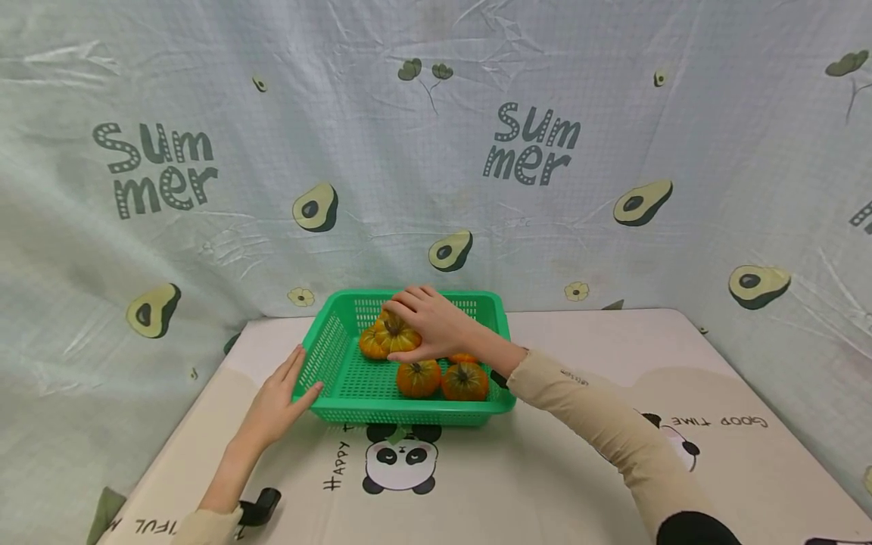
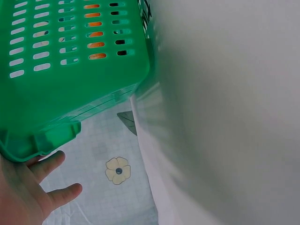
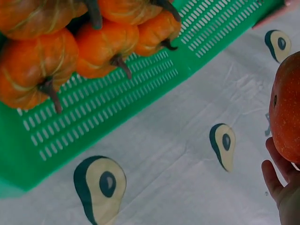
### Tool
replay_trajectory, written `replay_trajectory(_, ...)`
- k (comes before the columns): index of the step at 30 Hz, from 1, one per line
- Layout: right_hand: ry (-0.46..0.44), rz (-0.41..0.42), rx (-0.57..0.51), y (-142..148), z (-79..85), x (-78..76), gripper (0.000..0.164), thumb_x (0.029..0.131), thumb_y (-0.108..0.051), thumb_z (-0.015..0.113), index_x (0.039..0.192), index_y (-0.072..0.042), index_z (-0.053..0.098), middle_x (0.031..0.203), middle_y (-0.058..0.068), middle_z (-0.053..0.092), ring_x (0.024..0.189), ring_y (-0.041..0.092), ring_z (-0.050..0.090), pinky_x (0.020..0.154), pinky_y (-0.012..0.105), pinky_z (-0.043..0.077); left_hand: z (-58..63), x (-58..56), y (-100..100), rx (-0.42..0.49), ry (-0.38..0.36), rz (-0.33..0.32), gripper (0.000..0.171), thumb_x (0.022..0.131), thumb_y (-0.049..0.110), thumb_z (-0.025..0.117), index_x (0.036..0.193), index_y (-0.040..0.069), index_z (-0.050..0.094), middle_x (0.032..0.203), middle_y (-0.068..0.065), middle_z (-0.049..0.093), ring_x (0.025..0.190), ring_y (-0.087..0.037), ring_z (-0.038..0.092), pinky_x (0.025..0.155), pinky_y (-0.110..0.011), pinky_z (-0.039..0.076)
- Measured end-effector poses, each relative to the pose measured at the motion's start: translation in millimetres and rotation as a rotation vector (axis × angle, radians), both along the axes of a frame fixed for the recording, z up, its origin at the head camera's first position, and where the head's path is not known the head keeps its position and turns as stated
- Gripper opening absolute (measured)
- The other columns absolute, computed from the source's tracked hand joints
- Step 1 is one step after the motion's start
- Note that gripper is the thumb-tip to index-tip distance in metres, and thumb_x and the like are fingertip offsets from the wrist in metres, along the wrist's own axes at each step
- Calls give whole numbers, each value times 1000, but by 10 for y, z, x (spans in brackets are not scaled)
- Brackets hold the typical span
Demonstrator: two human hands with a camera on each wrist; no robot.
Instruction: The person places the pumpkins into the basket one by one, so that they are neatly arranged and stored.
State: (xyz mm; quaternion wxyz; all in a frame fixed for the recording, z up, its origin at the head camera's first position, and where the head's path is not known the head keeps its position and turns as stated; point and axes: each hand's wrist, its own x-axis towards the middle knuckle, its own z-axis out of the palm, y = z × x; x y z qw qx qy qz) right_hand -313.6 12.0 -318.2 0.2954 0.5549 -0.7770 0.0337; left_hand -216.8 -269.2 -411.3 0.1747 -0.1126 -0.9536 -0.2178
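Note:
A green plastic basket with slotted walls stands on the table and has several small orange pumpkins in it. My right hand reaches over the basket and grips one pumpkin, its fingers round the far side. In the right wrist view, this held pumpkin shows its smooth underside at the right edge. My left hand rests against the basket's left side, thumb and fingers spread. The left wrist view has its fingers at the basket's rim.
A pale table cover printed with pandas and lettering lies under the basket. Behind it hangs a light cloth with avocado and "summer" prints, close to the basket's back. A black strap sits at my left wrist.

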Motion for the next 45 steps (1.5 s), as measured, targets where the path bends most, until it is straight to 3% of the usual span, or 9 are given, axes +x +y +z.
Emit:
replay_trajectory(7, -40, -24, 23, -184, -134, -71, 67, 75, -58, 57, 122, -12, 49, 115, 2, 53, 101, 17, 46, 85, 32, 39, -17, -12, 2, 0, 8, -1, 70, 88, 34, 51, 137, -8, 25, 143, -27, 24, 126, -46, 29, 99, -56, 30)
replay_trajectory(21, -75, -147, 183, -428, -399, -163, 70, 77, -64, 50, 128, -18, 45, 119, -1, 52, 99, 16, 41, 81, 31, 35, -12, -3, 0, -21, 25, 7, 70, 88, 34, 52, 136, -9, 27, 142, -28, 26, 125, -45, 31, 98, -55, 31)
replay_trajectory(28, -86, -192, 287, -495, -527, -180, 72, 77, -68, 45, 132, -22, 41, 125, -4, 50, 105, 16, 40, 84, 32, 35, -9, 1, -1, -41, 47, 7, 69, 87, 34, 53, 135, -9, 29, 140, -28, 28, 124, -45, 33, 98, -55, 31)
replay_trajectory(35, -72, -210, 396, -561, -608, -161, 74, 77, -70, 42, 134, -22, 40, 125, -3, 52, 113, 19, 40, 90, 37, 37, 1, 20, -13, -127, 113, 19, 66, 87, 34, 53, 133, -8, 34, 138, -27, 34, 120, -43, 38, 93, -55, 35)
replay_trajectory(45, -67, -236, 497, -648, -742, -208, 78, 77, -73, 37, 135, -22, 38, 127, -4, 50, 119, 19, 37, 94, 39, 36, 22, 26, 1, -145, 94, 27, 66, 87, 35, 52, 134, -8, 34, 138, -27, 34, 117, -43, 40, 89, -57, 38)
